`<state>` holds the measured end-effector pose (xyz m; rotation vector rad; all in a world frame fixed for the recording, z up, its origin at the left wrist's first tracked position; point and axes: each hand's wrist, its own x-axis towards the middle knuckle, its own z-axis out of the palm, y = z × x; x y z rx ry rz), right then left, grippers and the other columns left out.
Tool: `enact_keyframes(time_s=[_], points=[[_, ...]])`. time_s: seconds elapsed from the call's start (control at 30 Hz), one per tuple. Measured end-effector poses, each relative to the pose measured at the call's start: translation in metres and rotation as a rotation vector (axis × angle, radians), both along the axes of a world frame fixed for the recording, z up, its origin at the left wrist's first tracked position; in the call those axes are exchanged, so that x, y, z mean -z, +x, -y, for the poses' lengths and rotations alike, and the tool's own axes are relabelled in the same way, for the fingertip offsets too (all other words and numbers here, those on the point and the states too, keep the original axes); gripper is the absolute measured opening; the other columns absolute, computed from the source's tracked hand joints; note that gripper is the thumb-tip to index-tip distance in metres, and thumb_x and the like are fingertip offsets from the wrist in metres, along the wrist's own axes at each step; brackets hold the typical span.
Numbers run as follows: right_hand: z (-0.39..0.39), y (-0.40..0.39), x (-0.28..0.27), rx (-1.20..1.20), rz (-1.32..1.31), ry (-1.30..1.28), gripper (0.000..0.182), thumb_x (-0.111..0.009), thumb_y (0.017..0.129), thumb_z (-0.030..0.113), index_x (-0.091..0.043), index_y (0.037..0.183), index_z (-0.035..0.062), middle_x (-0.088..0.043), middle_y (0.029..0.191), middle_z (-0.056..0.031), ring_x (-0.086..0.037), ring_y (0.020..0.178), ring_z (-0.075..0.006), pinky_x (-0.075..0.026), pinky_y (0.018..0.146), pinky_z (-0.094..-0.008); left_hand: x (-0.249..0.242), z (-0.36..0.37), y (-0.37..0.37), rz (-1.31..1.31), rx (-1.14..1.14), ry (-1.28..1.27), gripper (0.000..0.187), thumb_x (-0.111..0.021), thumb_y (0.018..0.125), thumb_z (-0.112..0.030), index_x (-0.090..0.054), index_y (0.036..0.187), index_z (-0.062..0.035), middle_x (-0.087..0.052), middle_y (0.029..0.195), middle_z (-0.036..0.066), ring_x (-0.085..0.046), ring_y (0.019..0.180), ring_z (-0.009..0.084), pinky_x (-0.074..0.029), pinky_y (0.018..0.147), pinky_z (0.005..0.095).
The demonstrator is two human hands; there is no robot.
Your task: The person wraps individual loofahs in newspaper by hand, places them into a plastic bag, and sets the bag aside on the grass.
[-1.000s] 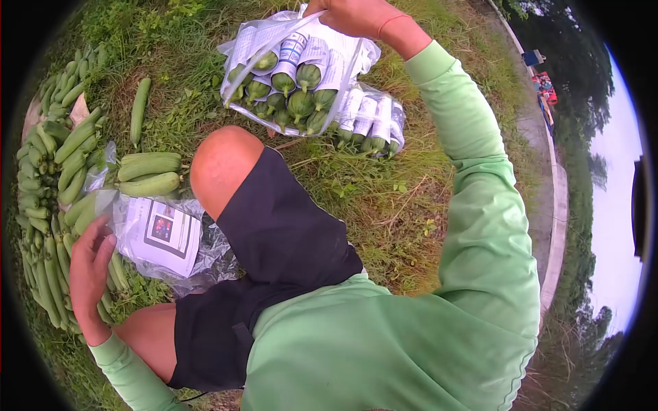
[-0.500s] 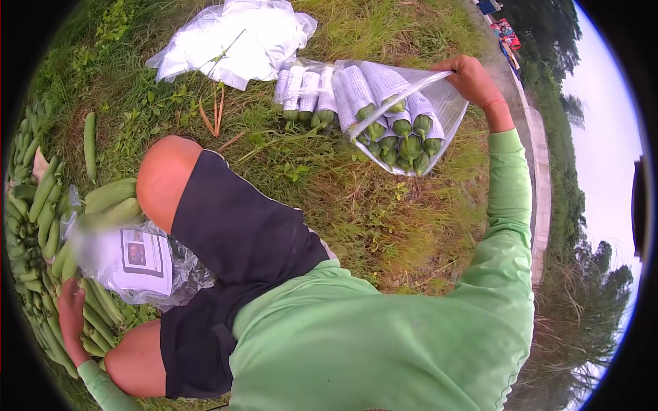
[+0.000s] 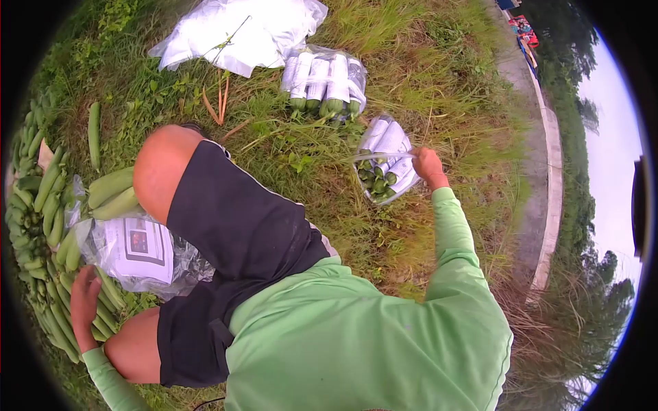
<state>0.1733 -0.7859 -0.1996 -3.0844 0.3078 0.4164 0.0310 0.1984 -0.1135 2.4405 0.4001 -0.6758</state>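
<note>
My right hand (image 3: 428, 164) grips the rim of a clear plastic bag (image 3: 403, 193), low over the grass. Inside are several green gourds (image 3: 375, 179) wrapped in printed paper, stem ends toward the mouth. At the left, my left hand (image 3: 83, 296) is beside a pile of long green gourds (image 3: 56, 312), fingers apart and slightly bent; no object shows in it. Close to that hand lies a clear plastic wrapping (image 3: 96, 240) with printed sheets of paper (image 3: 140, 250). Another bag of paper-wrapped gourds (image 3: 325, 79) rests on the grass, farther up.
A white plastic sheet (image 3: 240, 34) is spread on the grass at the top. One loose gourd (image 3: 94, 137) lies apart from the pile. My bent knee (image 3: 168, 171) stands between the pile and the bags. A concrete edge (image 3: 550, 198) runs along the right side.
My right hand has moved down and left, lowering the bag of wrapped gourds beside the other bag, which now shows fully. My left hand has shifted slightly right and up.
</note>
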Motion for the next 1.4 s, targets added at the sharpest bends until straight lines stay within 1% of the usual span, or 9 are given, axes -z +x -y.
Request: enact_keyframes(time_s=[0.1,0.2,0.3,0.57,0.77,0.97,1.03,1.17,1.4], points=[[-0.029,-0.013,0.026,0.011,0.044,0.057,0.028,-0.066,0.085,0.018,-0.080,0.108,0.0115,-0.075,0.099,-0.0225,-0.073,0.095,-0.0405,-0.058,0.090,-0.0466,-0.010,0.029,0.016,-0.038,0.059,0.015,0.047,-0.066,0.095,-0.009,-0.057,0.140,0.0041,-0.068,0.122,0.019,-0.065,0.107,0.0269,-0.052,0.096,0.0383],[-0.049,-0.013,0.027,-0.098,-0.168,0.068,0.033,-0.070,0.084,0.026,-0.077,0.111,0.0080,-0.074,0.107,-0.0238,-0.070,0.105,-0.0409,-0.056,0.095,-0.0470,-0.008,0.058,0.039,-0.012,0.118,0.015,0.047,-0.067,0.095,-0.008,-0.058,0.139,0.0038,-0.069,0.121,0.019,-0.065,0.105,0.0267,-0.052,0.094,0.0383],[-0.093,0.028,-0.022,-0.283,-0.474,-0.188,0.039,-0.074,0.085,0.037,-0.075,0.112,0.0084,-0.074,0.109,-0.0199,-0.070,0.104,-0.0397,-0.057,0.091,-0.0484,-0.011,0.092,0.058,0.050,0.115,-0.019,0.048,-0.068,0.095,-0.009,-0.058,0.140,0.0029,-0.069,0.121,0.020,-0.065,0.103,0.0268,-0.052,0.093,0.0387],[-0.319,0.187,-0.160,-0.784,0.252,0.178,0.032,-0.066,0.094,0.031,-0.074,0.115,0.0087,-0.075,0.100,-0.0199,-0.070,0.095,-0.0412,-0.056,0.085,-0.0494,-0.019,0.086,0.039,0.159,0.085,0.067,0.045,-0.070,0.094,-0.014,-0.062,0.137,-0.0025,-0.070,0.117,0.020,-0.067,0.101,0.0339,-0.053,0.091,0.0436],[-0.565,0.208,-0.223,-1.352,0.292,0.303,0.034,-0.066,0.097,0.023,-0.071,0.120,-0.0008,-0.075,0.100,-0.0204,-0.070,0.092,-0.0402,-0.056,0.084,-0.0455,-0.063,0.058,0.013,0.297,-0.188,0.053,0.039,-0.063,0.101,-0.018,-0.061,0.137,-0.0005,-0.072,0.119,0.023,-0.069,0.109,0.0342,-0.052,0.097,0.0408],[-0.742,0.159,-0.213,-1.617,0.186,0.337,0.031,-0.065,0.094,0.024,-0.072,0.118,0.0049,-0.073,0.097,-0.0222,-0.069,0.094,-0.0421,-0.056,0.086,-0.0500,-0.084,-0.010,-0.046,0.666,-0.635,0.190,0.038,-0.058,0.106,-0.020,-0.061,0.138,0.0001,-0.071,0.126,0.019,-0.068,0.114,0.0266,-0.050,0.100,0.0366],[-0.772,0.141,-0.178,-1.657,0.123,0.370,0.032,-0.066,0.094,0.025,-0.072,0.118,0.0053,-0.073,0.099,-0.0223,-0.069,0.095,-0.0425,-0.056,0.087,-0.0505,-0.089,-0.020,-0.068,0.719,-0.774,0.132,0.040,-0.062,0.105,-0.022,-0.062,0.138,0.0014,-0.072,0.120,0.012,-0.066,0.108,0.0176,-0.051,0.097,0.0324],[-0.780,0.124,-0.129,-1.674,-0.336,0.127,0.039,-0.069,0.092,0.028,-0.071,0.124,0.0061,-0.074,0.110,-0.0218,-0.069,0.105,-0.0407,-0.055,0.095,-0.0464,-0.099,-0.027,-0.095,0.727,-0.942,0.074,0.042,-0.067,0.103,-0.022,-0.063,0.137,0.0023,-0.070,0.115,0.006,-0.063,0.103,0.0120,-0.051,0.095,0.0288],[-0.766,0.159,-0.099,-1.635,-0.366,0.123,0.041,-0.070,0.091,0.026,-0.070,0.126,0.0042,-0.072,0.117,-0.0222,-0.068,0.112,-0.0402,-0.053,0.099,-0.0454,-0.107,-0.015,-0.114,0.710,-0.910,0.062,0.043,-0.068,0.103,-0.024,-0.063,0.136,0.0027,-0.072,0.119,0.009,-0.065,0.108,0.0136,-0.050,0.098,0.0291]])
